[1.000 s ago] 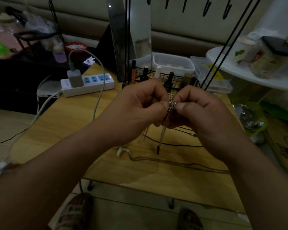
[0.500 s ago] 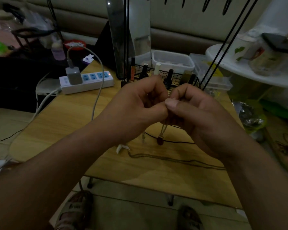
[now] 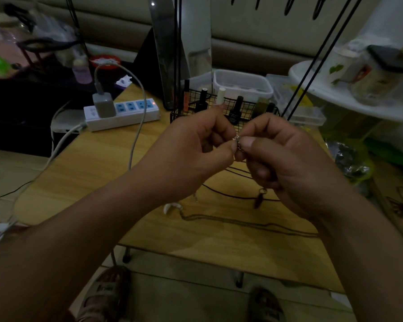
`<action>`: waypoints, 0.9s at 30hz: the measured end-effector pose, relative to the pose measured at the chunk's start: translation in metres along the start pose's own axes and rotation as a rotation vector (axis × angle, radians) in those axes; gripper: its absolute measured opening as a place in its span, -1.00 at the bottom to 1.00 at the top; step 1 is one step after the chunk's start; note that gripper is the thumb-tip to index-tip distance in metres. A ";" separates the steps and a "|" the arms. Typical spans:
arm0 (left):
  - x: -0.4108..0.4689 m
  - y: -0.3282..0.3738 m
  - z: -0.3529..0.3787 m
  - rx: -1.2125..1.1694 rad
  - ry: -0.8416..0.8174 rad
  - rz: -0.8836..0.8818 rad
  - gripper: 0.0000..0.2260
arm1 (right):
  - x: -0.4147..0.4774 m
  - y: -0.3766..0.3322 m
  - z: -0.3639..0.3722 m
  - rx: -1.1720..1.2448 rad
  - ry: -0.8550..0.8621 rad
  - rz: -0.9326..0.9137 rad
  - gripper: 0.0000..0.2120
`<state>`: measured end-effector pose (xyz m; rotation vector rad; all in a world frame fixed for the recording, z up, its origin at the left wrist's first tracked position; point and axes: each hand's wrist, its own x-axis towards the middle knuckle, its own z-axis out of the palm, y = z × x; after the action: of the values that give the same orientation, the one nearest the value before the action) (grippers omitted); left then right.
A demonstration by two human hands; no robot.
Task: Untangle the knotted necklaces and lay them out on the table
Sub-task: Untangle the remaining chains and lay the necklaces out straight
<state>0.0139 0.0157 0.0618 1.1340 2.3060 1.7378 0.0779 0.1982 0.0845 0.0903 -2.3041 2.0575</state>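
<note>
we hold the small silvery knot [image 3: 237, 142] of the necklaces between both thumbs and forefingers, left hand [image 3: 196, 147] and right hand [image 3: 289, 163] pinched shut on it above the table [image 3: 102, 173]. a pendant [image 3: 258, 201] dangles under our right hand. if we tug hard, we judge the fine links could cinch tighter or snap; if our pinch slips, the knot may drop onto the chain [image 3: 242, 221] lying below and snag it. the wooden surface is dim. further off sit a power strip [image 3: 123, 113], a wire basket [image 3: 221, 108] of bottles, then a plastic box [image 3: 242, 84].
</note>
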 end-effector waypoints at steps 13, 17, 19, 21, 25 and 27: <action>0.004 -0.007 0.003 -0.112 -0.038 -0.202 -0.93 | -0.003 0.007 -0.003 -0.337 0.036 -0.006 -0.90; 0.004 -0.009 0.003 -0.099 -0.048 -0.194 -0.92 | -0.003 0.008 -0.003 -0.426 0.099 -0.053 -0.97; 0.004 -0.010 0.004 -0.083 -0.043 -0.194 -0.93 | -0.003 0.009 -0.003 -0.467 0.120 -0.070 -0.97; 0.004 -0.010 0.006 -0.070 -0.030 -0.184 -0.94 | -0.003 0.011 -0.002 -0.512 0.124 -0.094 -0.95; 0.003 -0.011 0.009 -0.111 -0.046 -0.189 -0.94 | -0.003 0.011 0.002 -0.544 0.094 -0.101 -0.88; 0.003 -0.012 0.009 -0.137 -0.055 -0.187 -0.96 | -0.002 0.010 0.003 -0.533 0.071 -0.081 -0.90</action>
<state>0.0097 0.0240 0.0497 0.9004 2.1456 1.7414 0.0796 0.1968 0.0743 0.0837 -2.6574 1.3265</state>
